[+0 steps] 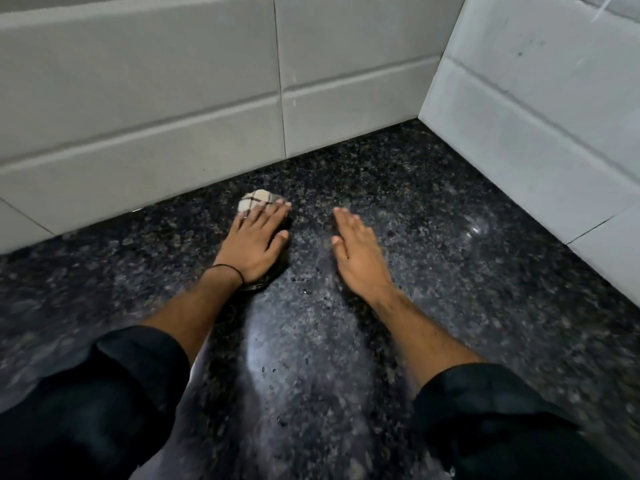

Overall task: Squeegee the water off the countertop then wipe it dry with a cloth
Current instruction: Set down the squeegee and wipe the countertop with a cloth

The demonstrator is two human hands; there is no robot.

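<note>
My left hand (254,244) lies flat, palm down, on a cloth (256,199) on the dark speckled granite countertop (450,271). The cloth is pale with dark check lines at the fingertips, and a darker part of it shows under the wrist. My right hand (356,252) rests flat on the bare stone a little to the right, fingers together, holding nothing. A few water drops (304,291) sit on the stone between my wrists, and a wet sheen runs toward the near edge. No squeegee is in view.
A grey tiled wall (173,116) runs along the back of the counter. A white tiled wall (536,116) closes the right side, forming a corner at the back right. My dark sleeves fill the lower corners.
</note>
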